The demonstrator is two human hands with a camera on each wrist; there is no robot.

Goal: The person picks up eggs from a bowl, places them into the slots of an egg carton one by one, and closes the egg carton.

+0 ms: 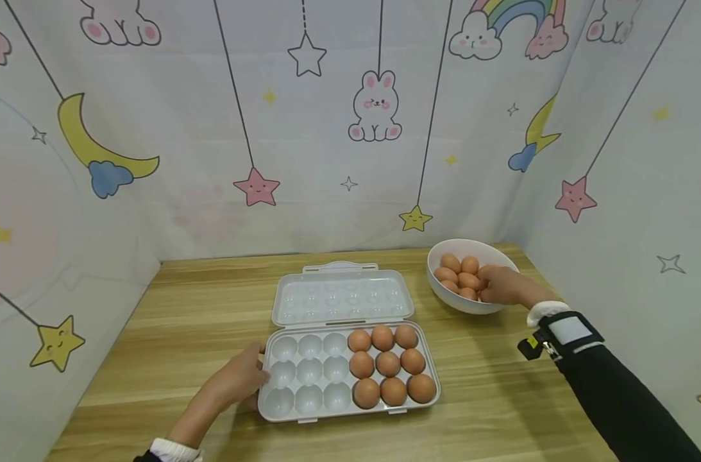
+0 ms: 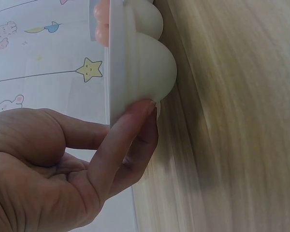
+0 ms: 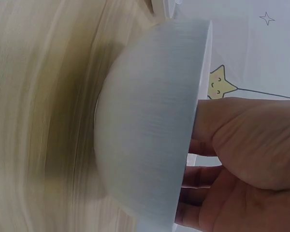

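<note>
An open white egg tray [image 1: 308,373] lies on the wooden table, its lid [image 1: 341,296] folded back. Several brown eggs [image 1: 387,364] fill its right three columns; the left cups are bare. My left hand [image 1: 240,382] rests against the tray's left edge, and in the left wrist view its fingertips [image 2: 137,113] press the tray's rim [image 2: 118,63]. My right hand [image 1: 503,285] reaches into a white bowl [image 1: 471,305] of brown eggs [image 1: 460,276] at the back right. The right wrist view shows that hand [image 3: 241,159] over the bowl's [image 3: 145,121] rim, fingers hidden inside.
The wooden table [image 1: 200,308] is boxed in by cartoon-print cloth walls at the back and on both sides. The bowl stands close to the right wall. A wrist camera band [image 1: 564,330] sits on my right sleeve.
</note>
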